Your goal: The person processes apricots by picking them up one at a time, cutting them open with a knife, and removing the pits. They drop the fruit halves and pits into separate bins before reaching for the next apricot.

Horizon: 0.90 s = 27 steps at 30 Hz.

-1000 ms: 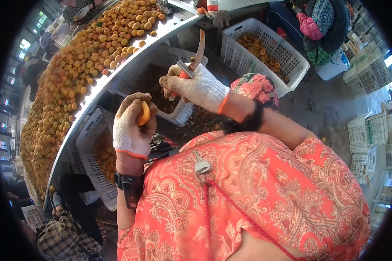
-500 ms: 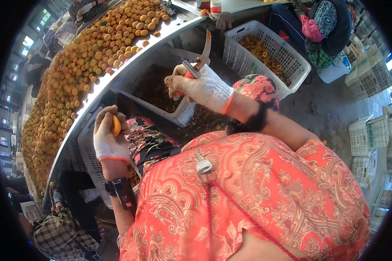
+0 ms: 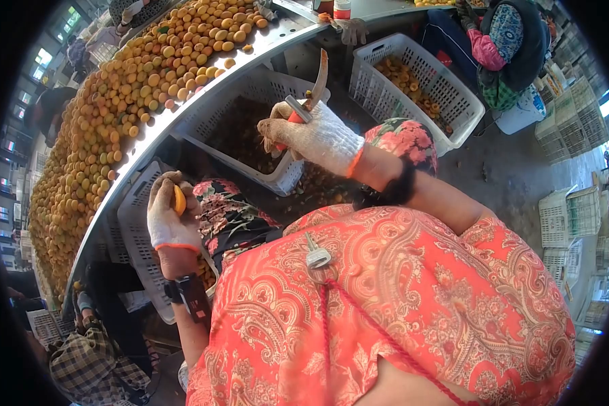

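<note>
Head view: white crate holds cut fruit; another crate holds dark pits.

Grey concrete floor lies beyond the counter's right edge; stacked white crates stand there, daylit.

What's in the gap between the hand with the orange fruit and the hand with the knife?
In the head view, between the left hand and the right hand sits a white plastic crate of dark scraps, plus a floral-clothed knee.

Gloves on both hands were rough knit cloth, crates matt white plastic, table edge shiny metal.
</note>
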Each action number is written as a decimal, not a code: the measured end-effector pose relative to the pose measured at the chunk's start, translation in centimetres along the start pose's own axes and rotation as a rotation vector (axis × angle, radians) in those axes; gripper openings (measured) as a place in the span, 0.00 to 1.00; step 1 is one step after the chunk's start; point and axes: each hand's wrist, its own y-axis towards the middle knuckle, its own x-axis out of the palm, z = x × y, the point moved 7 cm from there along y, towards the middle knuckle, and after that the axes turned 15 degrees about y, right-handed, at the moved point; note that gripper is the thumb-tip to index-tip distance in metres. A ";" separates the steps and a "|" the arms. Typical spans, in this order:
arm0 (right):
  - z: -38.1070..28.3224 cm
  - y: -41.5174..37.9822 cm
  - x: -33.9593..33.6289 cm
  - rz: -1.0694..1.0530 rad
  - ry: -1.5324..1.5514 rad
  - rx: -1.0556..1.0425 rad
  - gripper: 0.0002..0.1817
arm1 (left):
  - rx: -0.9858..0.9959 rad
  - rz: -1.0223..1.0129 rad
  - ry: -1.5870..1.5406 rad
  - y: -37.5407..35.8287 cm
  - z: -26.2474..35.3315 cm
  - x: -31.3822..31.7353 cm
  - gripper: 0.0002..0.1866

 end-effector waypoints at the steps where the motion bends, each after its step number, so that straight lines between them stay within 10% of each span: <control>1: 0.0 0.0 0.0 0.000 -0.001 0.000 0.16 | -0.026 -0.016 0.001 0.1 -0.3 0.1 0.09; 27: 1.0 -0.5 -2.2 0.032 0.011 0.040 0.15 | -0.124 -0.013 0.008 0.4 -3.2 3.2 0.11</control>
